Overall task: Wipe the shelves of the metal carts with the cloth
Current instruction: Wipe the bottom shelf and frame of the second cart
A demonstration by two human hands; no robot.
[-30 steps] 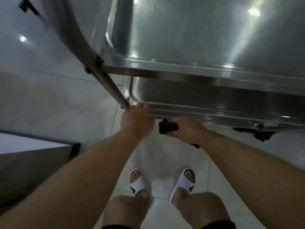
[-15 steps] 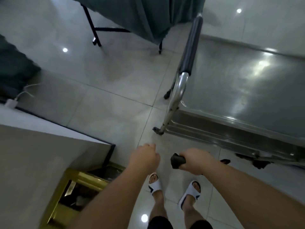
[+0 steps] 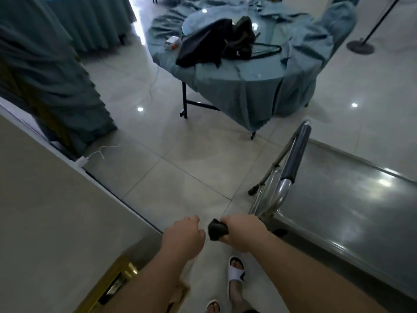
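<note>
Gripping dark cloth (image 3: 217, 229) in right hand (image 3: 243, 233), left hand (image 3: 184, 237) apparently clenched empty, cart (image 3: 352, 213) edge beside.

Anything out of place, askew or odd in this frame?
Mildly: black bags are heaped on the rumpled blue tablecloth, and a white cable trails across the floor. The right hand grips the dark cloth off the cart.

no legible text, labels or signs
</note>
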